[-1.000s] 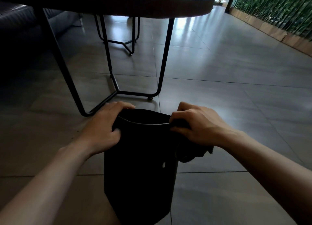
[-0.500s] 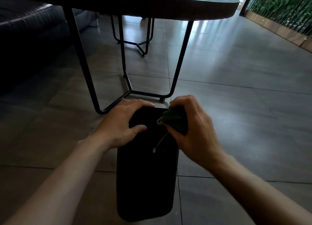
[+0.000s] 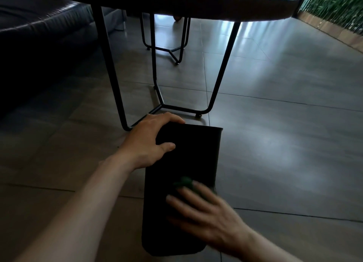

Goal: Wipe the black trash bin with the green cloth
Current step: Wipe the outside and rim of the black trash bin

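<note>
The black trash bin is tipped away from me on the tiled floor, its near side facing up. My left hand grips the bin's far left rim, thumb on the side wall. My right hand lies flat on the lower part of that side, fingers spread, pressing the green cloth against it. Only a dark green bunch of cloth shows past my fingertips; the hand is blurred by motion.
A dark table on thin black metal legs stands just beyond the bin. A second metal frame is farther back. A dark sofa fills the left. Green plants behind a wooden kerb line the right.
My right hand has slid with the cloth from the bin's rim down its side toward me. The bin is tipped further away. My left hand keeps its hold at the rim.
</note>
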The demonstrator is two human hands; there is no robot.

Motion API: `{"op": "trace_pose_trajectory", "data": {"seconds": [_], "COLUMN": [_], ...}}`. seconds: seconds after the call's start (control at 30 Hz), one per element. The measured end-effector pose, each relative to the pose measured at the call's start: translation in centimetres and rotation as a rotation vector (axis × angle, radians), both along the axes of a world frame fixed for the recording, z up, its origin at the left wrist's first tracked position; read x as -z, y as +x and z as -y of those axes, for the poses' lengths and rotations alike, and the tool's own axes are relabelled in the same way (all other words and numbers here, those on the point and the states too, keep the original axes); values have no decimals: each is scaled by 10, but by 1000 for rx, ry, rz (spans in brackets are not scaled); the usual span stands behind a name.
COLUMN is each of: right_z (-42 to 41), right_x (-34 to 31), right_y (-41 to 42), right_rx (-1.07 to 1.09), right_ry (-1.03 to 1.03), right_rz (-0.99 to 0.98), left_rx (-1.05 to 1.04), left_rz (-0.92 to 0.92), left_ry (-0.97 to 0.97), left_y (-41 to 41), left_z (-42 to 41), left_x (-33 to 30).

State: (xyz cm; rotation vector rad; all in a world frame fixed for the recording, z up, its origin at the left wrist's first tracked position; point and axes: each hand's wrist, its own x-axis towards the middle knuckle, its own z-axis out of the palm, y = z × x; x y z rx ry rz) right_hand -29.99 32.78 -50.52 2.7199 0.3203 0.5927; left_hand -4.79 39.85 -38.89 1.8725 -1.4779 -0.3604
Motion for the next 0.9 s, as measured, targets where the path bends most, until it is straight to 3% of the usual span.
{"op": "trace_pose_trajectory", "data": {"seconds": [0.13, 0.2, 0.27, 0.33, 0.43, 0.5, 0.57, 0.7, 0.8, 0.9], "right_z": [42, 47, 32, 4, -20, -14, 1, 39, 24, -14], "right_x": [-56, -67, -49, -7, 40, 36, 10, -56, -38, 23], "right_y": [46, 62, 57, 35, -5, -14, 0, 54, 54, 7], "right_rx": [334, 432, 385, 198, 102, 74, 27, 408, 391, 92], "right_ry": [464, 556, 444, 255, -277, -214, 63, 491, 400, 27], "right_rz": [333, 390, 346, 205, -68, -119, 0, 350, 340, 55], "left_rx": [-16, -13, -31, -54, -51, -27, -33, 32, -5, -46], "left_rz": [-16, -20, -23, -25, -44, -39, -27, -8, 1, -18], "left_ry": [28, 24, 27, 26, 33, 32, 29, -6, 4, 45], "left_y": [2, 1, 3, 8, 12, 9, 6, -5, -4, 1], "left_z": [3, 5, 7, 6, 3, 4, 9, 15, 18, 14], "left_x": [-1, -1, 1, 4, 7, 7, 6, 0, 0, 2]}}
